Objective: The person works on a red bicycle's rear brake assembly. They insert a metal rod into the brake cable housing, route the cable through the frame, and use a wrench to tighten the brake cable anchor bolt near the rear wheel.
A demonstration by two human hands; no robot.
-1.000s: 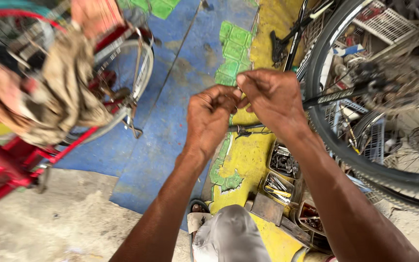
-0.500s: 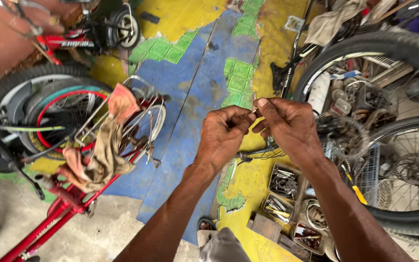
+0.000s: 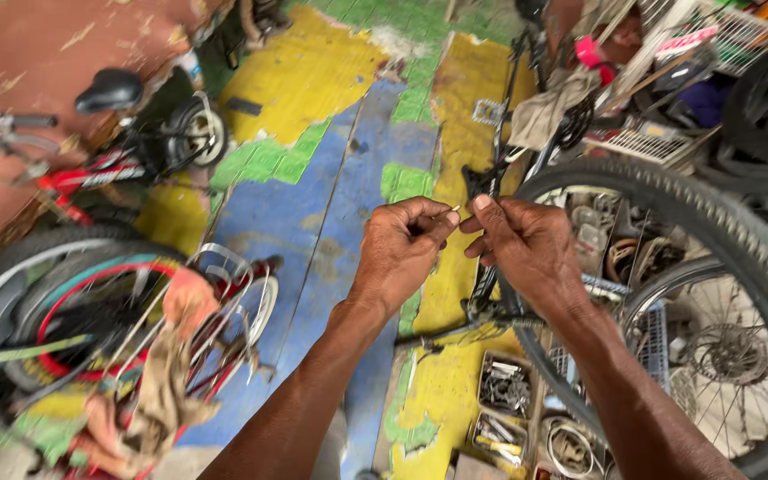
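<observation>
The floor is worn concrete, painted in peeling patches of reddish brown at the far left, then yellow, green and blue toward the centre; the paint is chipped and grey shows through in places. At the left, a small red bicycle with a black saddle lies near the brown area. Below it, a second red bicycle lies on its side, with a dirty tan rag draped over its frame and a chrome wire carrier beside the rear wheel. At the centre, the left hand is curled nearly closed, thumb and forefinger pinched on a small pale part; the part is too small to identify. The right hand meets it fingertip to fingertip, fingers bent and pinching the same part from the other side, so that the part sits between both hands, above the yellow strip of floor. Below the hands, open tool trays hold small dark metal hardware and coiled cable. At the right, a large bicycle wheel with a knobbed black rubber tyre and thin steel spokes stands close to the right forearm. Behind it, wire baskets, cloth and further tyres are stacked.
</observation>
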